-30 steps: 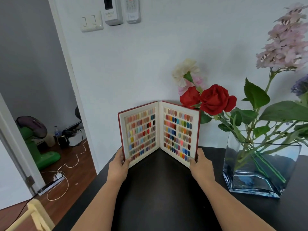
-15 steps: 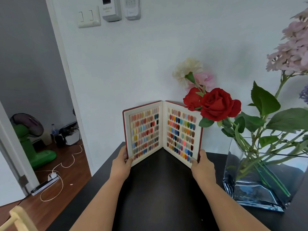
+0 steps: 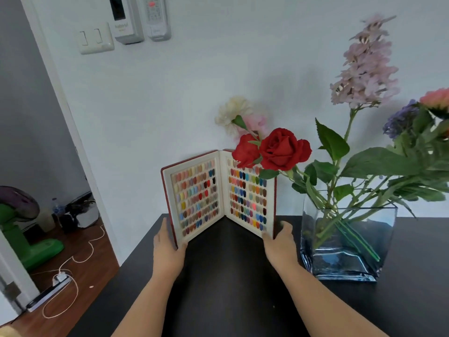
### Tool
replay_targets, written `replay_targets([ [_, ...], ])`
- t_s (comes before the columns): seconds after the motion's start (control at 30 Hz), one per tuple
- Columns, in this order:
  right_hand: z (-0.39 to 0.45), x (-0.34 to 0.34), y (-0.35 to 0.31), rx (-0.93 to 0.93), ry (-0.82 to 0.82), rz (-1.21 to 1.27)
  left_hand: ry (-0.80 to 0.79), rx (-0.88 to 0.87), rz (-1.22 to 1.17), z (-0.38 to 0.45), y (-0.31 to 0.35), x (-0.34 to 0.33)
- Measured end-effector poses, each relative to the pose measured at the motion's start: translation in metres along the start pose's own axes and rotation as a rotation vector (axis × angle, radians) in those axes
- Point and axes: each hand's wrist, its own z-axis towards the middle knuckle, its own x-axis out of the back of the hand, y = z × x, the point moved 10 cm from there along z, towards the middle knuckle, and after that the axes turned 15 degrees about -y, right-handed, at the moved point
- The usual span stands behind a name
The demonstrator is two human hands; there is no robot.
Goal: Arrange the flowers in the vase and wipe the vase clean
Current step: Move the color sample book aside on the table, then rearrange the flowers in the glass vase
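Glass vase (image 3: 349, 242) upright, flowers (image 3: 283, 149) inside; left hand (image 3: 167, 249), right hand (image 3: 279, 242) grip swatch book (image 3: 218, 195).

open colour swatch book (image 3: 220, 197) upright on black table (image 3: 230, 288); green fan (image 3: 21, 229), power strip (image 3: 48, 291) on floor.

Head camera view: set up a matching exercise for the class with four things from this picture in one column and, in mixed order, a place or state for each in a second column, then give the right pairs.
Column 1
1. colour sample book
2. glass vase
3. green fan
4. light switch

Column 2
A. on the wooden floor beyond the doorway
B. standing open on the black table, held at both lower edges
C. fixed to the wall
D. holds green flower stems

Pairs: 1-B, 2-D, 3-A, 4-C
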Motion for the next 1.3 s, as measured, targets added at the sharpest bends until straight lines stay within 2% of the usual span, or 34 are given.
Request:
replay_targets([
  [0.1, -0.029, -0.004, -0.012, 0.066, -0.139, 0.056, 0.117, -0.101, 0.013, -0.027, 0.036, 0.004],
  [0.2, -0.072, 0.013, -0.038, 0.208, -0.229, 0.054, 0.011, -0.238, -0.029, -0.046, 0.082, -0.013],
  [0.27, -0.105, 0.044, -0.065, 0.386, -0.173, 0.049, -0.132, -0.317, -0.04, -0.055, 0.115, -0.034],
  [0.37, -0.156, 0.112, -0.102, 0.65, 0.038, 0.046, -0.299, -0.41, -0.112, -0.073, 0.167, -0.066],
  [0.43, -0.175, 0.152, -0.117, 0.731, 0.153, 0.052, -0.384, -0.401, -0.218, -0.078, 0.193, -0.09],
  [0.53, -0.175, 0.198, -0.131, 0.711, 0.241, 0.105, -0.49, -0.309, -0.349, -0.078, 0.215, -0.131],
  [0.6, -0.161, 0.214, -0.14, 0.638, 0.234, 0.04, -0.535, -0.222, -0.41, -0.076, 0.223, -0.155],
  [0.8, -0.12, 0.197, -0.179, 0.477, 0.008, -0.407, -0.497, -0.217, -0.578, -0.065, 0.249, -0.181],
  [1.0, -0.083, 0.178, -0.179, 0.343, -0.193, -0.315, -0.4, -0.276, -0.648, -0.059, 0.254, -0.181],
  [1.17, -0.056, 0.181, -0.169, 0.314, -0.178, -0.13, -0.347, -0.381, -0.494, -0.064, 0.27, -0.169],
  [1.3, -0.053, 0.197, -0.172, 0.366, -0.065, -0.097, -0.321, -0.506, -0.216, -0.063, 0.292, -0.16],
])
